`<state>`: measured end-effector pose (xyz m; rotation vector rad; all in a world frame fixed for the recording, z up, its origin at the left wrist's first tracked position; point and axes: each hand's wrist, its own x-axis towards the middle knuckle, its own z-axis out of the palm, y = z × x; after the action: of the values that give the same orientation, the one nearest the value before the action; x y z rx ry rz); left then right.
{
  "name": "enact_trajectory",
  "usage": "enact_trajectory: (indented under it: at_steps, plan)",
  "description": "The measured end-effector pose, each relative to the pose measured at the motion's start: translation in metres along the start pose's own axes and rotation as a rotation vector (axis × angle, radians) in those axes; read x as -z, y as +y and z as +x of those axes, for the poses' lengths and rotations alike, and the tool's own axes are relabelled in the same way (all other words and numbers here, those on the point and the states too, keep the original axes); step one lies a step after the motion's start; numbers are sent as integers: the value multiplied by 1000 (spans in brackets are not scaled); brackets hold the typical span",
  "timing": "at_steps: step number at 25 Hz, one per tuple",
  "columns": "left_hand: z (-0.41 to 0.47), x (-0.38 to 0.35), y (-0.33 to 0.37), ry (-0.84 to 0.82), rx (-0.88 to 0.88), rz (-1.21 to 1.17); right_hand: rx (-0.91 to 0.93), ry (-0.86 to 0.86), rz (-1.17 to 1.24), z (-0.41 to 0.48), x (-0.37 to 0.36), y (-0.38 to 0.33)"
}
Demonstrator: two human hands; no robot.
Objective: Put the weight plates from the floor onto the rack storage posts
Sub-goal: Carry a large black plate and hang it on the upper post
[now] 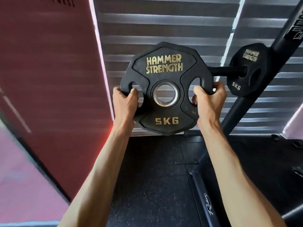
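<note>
Both the left hand (pixel 127 99) and right hand (pixel 208 97) grip the plate (pixel 165 94); its bore (facing the camera) could miss the post (pixel 227 71).

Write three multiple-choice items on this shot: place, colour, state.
1. Where is the second 5 kg plate? A on a bench; B on the rack post, right of the held plate; C on a barbell.
2. Lettering on the held plate? A white; B gold; C red.
3. The held plate is: A lying flat on a bench; B slid onto the post; C upright in the left hand and right hand.
Key: B, the post runs through its hole; B, gold print shows; C, both hands grip its cut-outs.
</note>
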<state>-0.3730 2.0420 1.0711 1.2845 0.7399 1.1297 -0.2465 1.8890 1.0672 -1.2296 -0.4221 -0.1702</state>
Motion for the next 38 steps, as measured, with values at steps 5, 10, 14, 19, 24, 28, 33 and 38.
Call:
enact_trajectory:
  at_steps: [5, 10, 14, 19, 24, 28, 33, 38]
  plan:
    - [96, -45, -31, -138, 65, -13, 44, 95, -55, 56, -41, 45]
    - [193, -105, -68, -337, 147, -56, 93, 314, -211, 114, -81, 90]
    - [244, -159, -89, -510, 182, -60, 103, 498, -296, 147, -90, 112]
    - [277, -239, -116, -742, 213, -57, 190, 745, -396, 187, -81, 135]
    - [291, -319, -138, -933, 194, -56, 229, 892, -495, 229, -60, 154]
    - [295, -366, -146, -1047, 212, -76, 325, 975, -509, 243, -59, 157]
    - [293, -396, -160, -1174, 247, -116, 394, 1093, -641, 245, -66, 156]
    - [284, -417, -156, -1361, 203, -152, 419, 1255, -689, 235, -62, 145]
